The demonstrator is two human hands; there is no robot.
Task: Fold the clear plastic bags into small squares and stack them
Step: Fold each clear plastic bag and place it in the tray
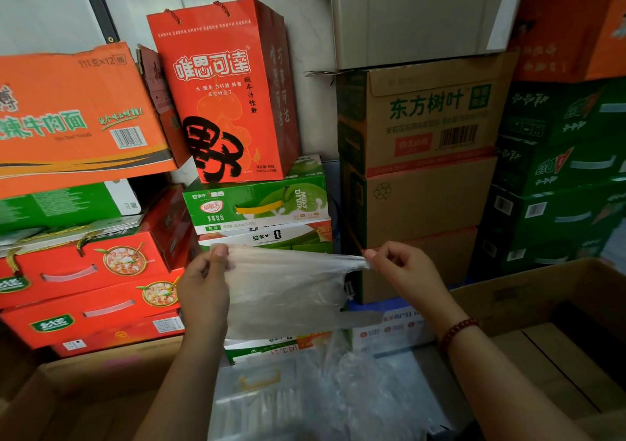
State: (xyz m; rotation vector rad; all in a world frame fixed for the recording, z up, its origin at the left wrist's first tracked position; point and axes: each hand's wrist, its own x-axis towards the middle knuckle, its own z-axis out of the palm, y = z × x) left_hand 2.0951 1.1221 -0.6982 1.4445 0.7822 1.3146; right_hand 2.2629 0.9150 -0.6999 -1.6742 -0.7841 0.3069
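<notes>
A clear plastic bag (288, 288) hangs stretched in the air between my two hands, in front of stacked drink cartons. My left hand (206, 288) pinches its upper left corner between thumb and fingers. My right hand (403, 271) pinches the bunched upper right end, a red bead bracelet on that wrist. The bag's lower part drapes down toward more crumpled clear plastic (338, 383) lying on a surface below my hands.
Red gift boxes (88, 291) are stacked at the left, with green and white milk cartons (257, 203) and a red paper bag (223, 95) behind. Brown cartons (423, 156) and green cartons (559, 169) rise at the right. An open cardboard box (542, 332) sits at lower right.
</notes>
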